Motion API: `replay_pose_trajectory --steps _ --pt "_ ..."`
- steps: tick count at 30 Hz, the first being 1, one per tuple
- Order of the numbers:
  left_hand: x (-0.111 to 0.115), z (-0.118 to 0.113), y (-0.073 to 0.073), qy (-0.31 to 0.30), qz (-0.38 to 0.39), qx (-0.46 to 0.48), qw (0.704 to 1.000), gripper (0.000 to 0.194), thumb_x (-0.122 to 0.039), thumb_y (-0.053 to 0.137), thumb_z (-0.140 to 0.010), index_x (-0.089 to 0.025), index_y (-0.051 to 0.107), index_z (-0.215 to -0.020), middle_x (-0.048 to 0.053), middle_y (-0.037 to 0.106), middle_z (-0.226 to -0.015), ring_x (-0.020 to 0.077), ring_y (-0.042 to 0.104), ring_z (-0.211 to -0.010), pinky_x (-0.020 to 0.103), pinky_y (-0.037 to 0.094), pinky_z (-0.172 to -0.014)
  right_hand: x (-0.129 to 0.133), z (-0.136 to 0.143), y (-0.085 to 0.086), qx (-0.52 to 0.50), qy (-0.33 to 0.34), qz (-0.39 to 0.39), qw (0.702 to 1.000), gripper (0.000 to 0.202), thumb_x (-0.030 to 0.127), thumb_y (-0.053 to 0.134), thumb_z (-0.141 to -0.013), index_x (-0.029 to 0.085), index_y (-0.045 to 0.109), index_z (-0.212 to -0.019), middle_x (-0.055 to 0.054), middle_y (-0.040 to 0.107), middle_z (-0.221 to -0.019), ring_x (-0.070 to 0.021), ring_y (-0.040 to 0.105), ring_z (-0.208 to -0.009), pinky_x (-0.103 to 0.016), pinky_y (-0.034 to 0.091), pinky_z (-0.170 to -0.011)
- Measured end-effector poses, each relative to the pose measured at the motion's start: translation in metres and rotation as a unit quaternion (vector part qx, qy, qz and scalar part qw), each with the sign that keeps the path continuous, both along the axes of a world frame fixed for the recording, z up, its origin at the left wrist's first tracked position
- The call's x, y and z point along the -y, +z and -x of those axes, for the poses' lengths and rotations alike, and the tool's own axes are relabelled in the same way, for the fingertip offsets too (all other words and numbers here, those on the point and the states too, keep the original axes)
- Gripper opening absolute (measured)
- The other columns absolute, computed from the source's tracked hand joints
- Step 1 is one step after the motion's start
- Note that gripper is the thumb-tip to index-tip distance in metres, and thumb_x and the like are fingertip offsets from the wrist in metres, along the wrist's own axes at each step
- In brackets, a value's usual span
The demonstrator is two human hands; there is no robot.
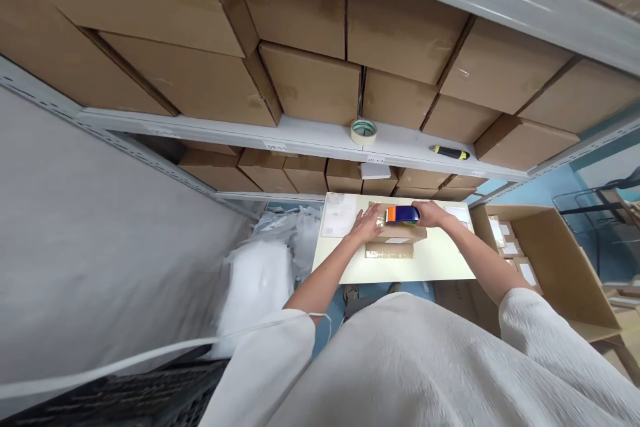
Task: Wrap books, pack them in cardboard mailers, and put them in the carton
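A small cardboard box [407, 233] lies on a pale yellow tabletop [445, 260], with a white label on its near side. My left hand [367, 223] rests on the box's left end, fingers stretched out and apart over a strip of shiny tape. Wrapped round the handle of a blue and orange tape dispenser [404, 214], my right hand [429, 213] is closed at the box's right side. The dispenser is over the top of the box. In front of it, a brown cardboard flap or piece with clear tape [390, 251] shows near the table's front edge.
Shelves [320, 137] stacked with cardboard boxes rise behind the table. A tape roll [363, 132] and a black-yellow cutter [451, 152] lie on one shelf. At right stands a large open carton [545, 240] with labelled boxes inside. White wrapping material [260, 280] is heaped at left.
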State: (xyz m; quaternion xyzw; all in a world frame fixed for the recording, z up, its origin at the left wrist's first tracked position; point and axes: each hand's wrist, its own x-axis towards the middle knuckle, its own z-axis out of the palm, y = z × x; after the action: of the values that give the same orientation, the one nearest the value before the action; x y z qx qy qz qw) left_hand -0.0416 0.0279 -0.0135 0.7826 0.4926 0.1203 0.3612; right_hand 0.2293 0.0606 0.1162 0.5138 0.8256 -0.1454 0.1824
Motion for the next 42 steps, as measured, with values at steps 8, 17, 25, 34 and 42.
replay_pose_trajectory --steps 8,17,25,34,42 --pt "-0.002 0.001 0.007 -0.008 0.036 -0.075 0.997 0.099 -0.041 0.061 -0.1 -0.026 0.0 -0.178 0.011 0.008 -0.185 0.0308 0.006 -0.172 0.057 0.009 -0.138 -0.002 -0.032 0.003 -0.003 0.004 0.028 1.0 0.034 0.032 0.075 -0.086 0.024 0.06 -0.116 -0.009 0.08 -0.112 -0.0288 0.073 -0.106 -0.033 0.04 -0.089" --pt "-0.005 0.001 0.007 -0.002 0.032 -0.144 0.989 0.098 -0.046 0.059 -0.101 -0.035 -0.001 -0.178 0.004 0.011 -0.186 0.038 0.001 -0.172 0.067 -0.001 -0.135 0.007 -0.138 -0.004 -0.007 -0.001 0.014 1.0 0.029 0.019 0.07 -0.081 0.023 0.058 -0.107 -0.009 0.078 -0.11 -0.0268 0.071 -0.096 -0.035 0.035 -0.092" --pt "-0.006 -0.004 0.013 0.0 0.045 -0.203 0.978 0.094 -0.045 0.055 -0.101 -0.037 0.001 -0.178 0.002 0.006 -0.186 0.0389 0.002 -0.172 0.07 0.003 -0.133 0.013 -0.22 -0.027 -0.038 -0.03 0.02 0.999 0.03 0.02 0.07 -0.077 0.023 0.057 -0.105 -0.007 0.077 -0.106 -0.0264 0.068 -0.093 -0.035 0.034 -0.094" --pt "-0.01 -0.009 0.013 0.011 0.059 -0.229 0.972 0.097 -0.043 0.056 -0.099 -0.036 0.0 -0.178 0.004 0.009 -0.186 0.0381 0.005 -0.172 0.068 0.006 -0.134 0.016 -0.24 -0.049 -0.034 -0.025 0.025 0.999 0.033 0.024 0.07 -0.081 0.022 0.06 -0.112 -0.01 0.076 -0.106 -0.0282 0.068 -0.096 -0.037 0.034 -0.094" --pt "-0.011 -0.017 0.017 0.028 0.06 -0.221 0.973 0.099 -0.035 0.06 -0.094 -0.032 0.007 -0.178 0.008 0.011 -0.186 0.0395 0.009 -0.171 0.069 0.011 -0.134 0.016 -0.198 -0.062 0.045 -0.04 0.029 0.998 0.044 0.023 0.07 -0.084 0.019 0.061 -0.127 -0.017 0.076 -0.117 -0.0326 0.071 -0.105 -0.04 0.037 -0.095"
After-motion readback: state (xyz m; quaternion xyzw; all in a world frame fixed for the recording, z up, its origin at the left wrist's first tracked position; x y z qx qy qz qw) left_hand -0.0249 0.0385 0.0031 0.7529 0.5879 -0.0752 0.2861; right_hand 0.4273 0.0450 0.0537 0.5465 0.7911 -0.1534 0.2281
